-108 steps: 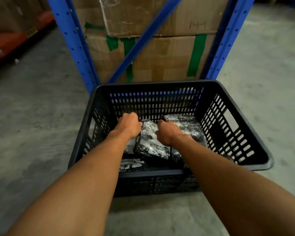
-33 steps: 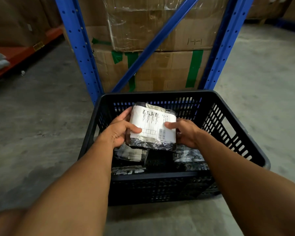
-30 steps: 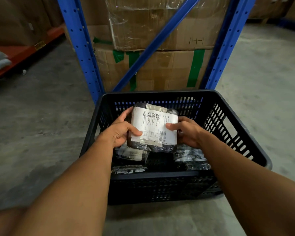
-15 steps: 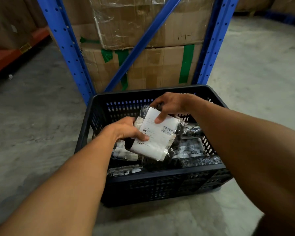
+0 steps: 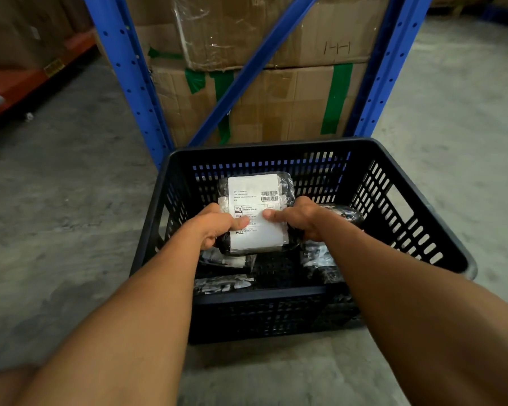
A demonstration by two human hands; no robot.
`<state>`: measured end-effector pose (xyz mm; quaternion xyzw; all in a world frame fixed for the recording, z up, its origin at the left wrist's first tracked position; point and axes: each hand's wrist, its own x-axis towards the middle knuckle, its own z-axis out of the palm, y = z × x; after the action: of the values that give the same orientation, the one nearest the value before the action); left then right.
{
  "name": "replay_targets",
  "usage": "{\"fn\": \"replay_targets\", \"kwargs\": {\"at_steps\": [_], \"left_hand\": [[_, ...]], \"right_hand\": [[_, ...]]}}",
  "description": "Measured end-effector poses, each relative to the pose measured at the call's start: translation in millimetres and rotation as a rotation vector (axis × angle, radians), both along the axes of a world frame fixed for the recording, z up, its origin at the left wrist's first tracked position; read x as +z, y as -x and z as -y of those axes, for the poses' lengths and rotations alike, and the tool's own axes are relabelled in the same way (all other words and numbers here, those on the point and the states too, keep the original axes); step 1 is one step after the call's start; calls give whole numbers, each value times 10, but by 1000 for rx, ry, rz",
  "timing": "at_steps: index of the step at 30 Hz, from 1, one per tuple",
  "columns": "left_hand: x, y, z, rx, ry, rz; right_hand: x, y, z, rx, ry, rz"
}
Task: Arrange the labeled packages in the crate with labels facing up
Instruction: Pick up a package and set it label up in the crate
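Note:
A black slatted plastic crate (image 5: 408, 206) stands on the concrete floor in front of me. Over its middle I hold a dark, plastic-wrapped package (image 5: 255, 194) with its white printed label facing up. My left hand (image 5: 214, 225) grips its left edge, thumb on the label. My right hand (image 5: 302, 218) grips its right edge, thumb also on the label. Other wrapped packages lie on the crate floor: one at the left (image 5: 223, 284), one at the right (image 5: 320, 257), and one behind my right hand (image 5: 349, 215). Their labels are hard to make out.
A blue steel rack upright (image 5: 123, 68) and a diagonal brace (image 5: 247, 71) rise just behind the crate, in front of stacked cardboard boxes (image 5: 276, 92) with green tape. An orange shelf beam (image 5: 27, 80) runs at the far left. Concrete floor (image 5: 71, 200) surrounds the crate.
The package was lifted from the crate and turned label up. In the last half second my right hand dropped from its top edge to its right side, and the package levelled out.

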<state>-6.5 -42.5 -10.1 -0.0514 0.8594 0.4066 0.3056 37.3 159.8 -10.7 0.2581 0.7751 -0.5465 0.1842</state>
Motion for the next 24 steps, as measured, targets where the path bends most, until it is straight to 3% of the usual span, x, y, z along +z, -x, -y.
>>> {"fn": "replay_targets", "kwargs": {"at_steps": [7,17,24], "left_hand": [[-133,-28,-206,-75,-6,82],[-58,-10,-404,-7,-134,302],[-250,158,-141,124,-159,301]], "right_hand": [[-88,-103,-277,88,-80,121],[-154,-55,-427,225,16,220],[-337,163,-58,77,140,167]]}}
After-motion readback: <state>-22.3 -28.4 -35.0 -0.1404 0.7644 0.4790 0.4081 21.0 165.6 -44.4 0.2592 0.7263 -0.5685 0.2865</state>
